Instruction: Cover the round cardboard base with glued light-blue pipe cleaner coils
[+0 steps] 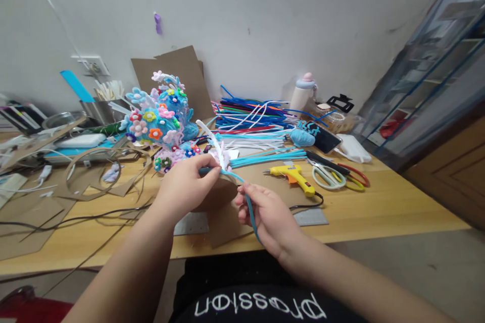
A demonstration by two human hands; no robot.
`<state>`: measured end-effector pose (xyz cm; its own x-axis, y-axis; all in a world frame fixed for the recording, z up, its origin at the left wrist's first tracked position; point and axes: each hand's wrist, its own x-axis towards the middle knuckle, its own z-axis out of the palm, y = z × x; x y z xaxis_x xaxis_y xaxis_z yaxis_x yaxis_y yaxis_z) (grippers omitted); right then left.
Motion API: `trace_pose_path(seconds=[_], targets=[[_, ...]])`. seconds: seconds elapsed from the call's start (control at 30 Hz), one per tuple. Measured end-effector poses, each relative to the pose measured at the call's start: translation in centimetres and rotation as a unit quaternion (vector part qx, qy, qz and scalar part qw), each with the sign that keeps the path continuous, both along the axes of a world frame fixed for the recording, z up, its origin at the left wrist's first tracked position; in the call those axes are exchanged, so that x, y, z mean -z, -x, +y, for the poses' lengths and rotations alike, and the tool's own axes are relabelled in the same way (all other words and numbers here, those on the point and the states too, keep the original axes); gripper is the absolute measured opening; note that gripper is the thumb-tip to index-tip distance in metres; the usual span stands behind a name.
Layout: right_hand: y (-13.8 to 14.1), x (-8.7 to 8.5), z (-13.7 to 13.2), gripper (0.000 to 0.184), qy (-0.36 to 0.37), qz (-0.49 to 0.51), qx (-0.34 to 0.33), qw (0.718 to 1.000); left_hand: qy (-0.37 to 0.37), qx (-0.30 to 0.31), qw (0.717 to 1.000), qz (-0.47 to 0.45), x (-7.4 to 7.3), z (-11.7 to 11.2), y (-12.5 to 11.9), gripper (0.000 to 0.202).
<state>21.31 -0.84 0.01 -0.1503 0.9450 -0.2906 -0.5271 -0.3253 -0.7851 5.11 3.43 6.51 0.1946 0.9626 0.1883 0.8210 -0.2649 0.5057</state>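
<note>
Pale wall behind a wooden table, crowded along the back. At left rear, a blue model covered in fuzzy flowers, with brown cardboard leaning behind; beside it, a heap of mostly blue pipe cleaners, then a pink-topped bottle. Just beyond the right hand, a yellow hot glue gun, nozzle leftward, with scissors to its right. On the left, a black cable running toward the left forearm.

Between the left hand and the right, a light-blue pipe cleaner — pinched in both grips, each narrow, thumb against fingers. Loose tail down along the right palm, toward the table's front edge. Curved cardboard piece just below the stretched part; contact hard to tell. White fuzzy stem, tilted, just past the left fingertips.

Front edge close below the hands; rightward past the scissors, plain wood out to the corner.
</note>
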Motion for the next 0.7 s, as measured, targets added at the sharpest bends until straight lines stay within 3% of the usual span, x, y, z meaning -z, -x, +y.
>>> trace_pose_path(seconds=[0.1,0.27,0.37,0.7], targets=[[-0.7,-0.1,0.5,0.018,0.056,0.052,-0.046,0.996,-0.004,-0.001,1.000,0.001,-0.1,-0.1,0.0,0.023],[-2.1,-0.2,1.6,0.036,0.125,0.108,-0.193,0.967,-0.006,0.003,1.000,0.003,-0.2,-0.3,-0.1,0.022],[-2.8,0.3,2.3,0.036,0.138,0.115,-0.262,0.948,-0.006,-0.001,1.000,0.005,-0.1,-0.5,-0.1,0.022],[-3.4,1.6,2.8,0.019,0.082,0.143,-0.241,0.956,-0.008,-0.001,1.000,0.003,0.0,-0.8,0.0,0.021]])
